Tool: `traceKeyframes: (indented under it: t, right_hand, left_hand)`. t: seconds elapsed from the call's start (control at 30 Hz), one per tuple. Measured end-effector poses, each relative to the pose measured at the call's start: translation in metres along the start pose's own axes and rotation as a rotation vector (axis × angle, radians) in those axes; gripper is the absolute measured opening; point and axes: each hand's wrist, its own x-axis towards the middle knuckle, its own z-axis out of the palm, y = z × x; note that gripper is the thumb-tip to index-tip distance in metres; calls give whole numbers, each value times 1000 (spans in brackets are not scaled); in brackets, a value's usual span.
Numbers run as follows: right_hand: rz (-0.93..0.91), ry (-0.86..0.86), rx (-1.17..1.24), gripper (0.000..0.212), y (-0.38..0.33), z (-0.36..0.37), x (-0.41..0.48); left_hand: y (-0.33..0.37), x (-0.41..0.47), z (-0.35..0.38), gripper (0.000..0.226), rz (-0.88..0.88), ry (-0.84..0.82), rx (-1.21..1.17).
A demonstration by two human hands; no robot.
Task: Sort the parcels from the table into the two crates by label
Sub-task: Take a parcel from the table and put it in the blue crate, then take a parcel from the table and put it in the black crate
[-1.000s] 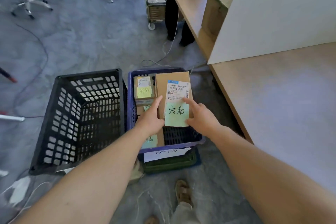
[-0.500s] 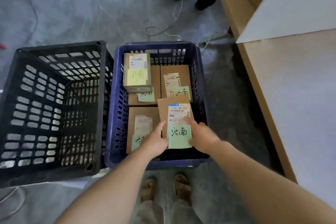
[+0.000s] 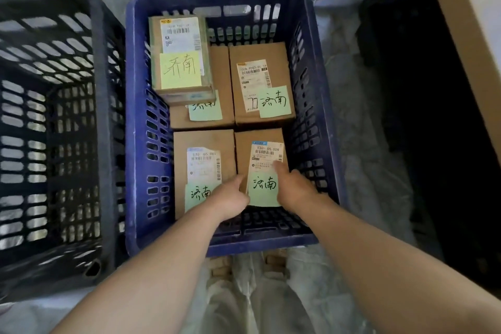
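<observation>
Left hand: the left hand pinches the near left edge of the held parcel, with the thumb on top.
Right hand: the right hand pinches the near right edge, with the thumb on the printed label.
Held parcel: it is between the two hands, low inside the blue crate. I cannot tell if it already rests on the crate floor.
Risk for fingers: the neighbour parcel is just beside the left hand and the crate wall is just beside the right hand. Fingers under the edges could be squeezed when the parcel goes down.
Risk for the note: the green note lies between the thumbs. A thumb sliding away could peel it off, and then the label is lost.
Risk of tilt: if one hand lets go first, the parcel may land with one edge on the neighbour.
Risk beyond the hands: the yellow-note parcel lies on top of another one and hangs over it. A bump to the crate may make it slip.
Risk of wrong sorting: the first sign on that yellow note looks different from the green notes, so perhaps it belongs in the black crate, left of the left hand.
</observation>
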Motion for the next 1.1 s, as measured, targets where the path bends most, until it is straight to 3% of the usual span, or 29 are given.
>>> traceKeyframes:
  t: [0.13,0.27,0.5,0.8,0.97,1.1]
  right_hand:
    - [10,-51,-35,71,-4,1,4]
    - [32,-53,-97,59,-12,-8,-5]
    - [32,122,-159,46,-33,-41,-74]
    - [54,371,-120,59,-47,-82,-207]
    - [94,507,-85,79,-40,-71,-275]
    - [166,599,-47,83,-28,-61,-310]
  left_hand:
    - [-2,4,-6,68,-1,-31,57]
    - [-2,-8,-17,65,38,66,41]
    - [13,-71,-50,65,101,200,219]
    - [52,-191,-61,69,306,311,592]
    - [65,-235,-56,71,424,409,827]
    - [83,-260,-45,70,517,421,909]
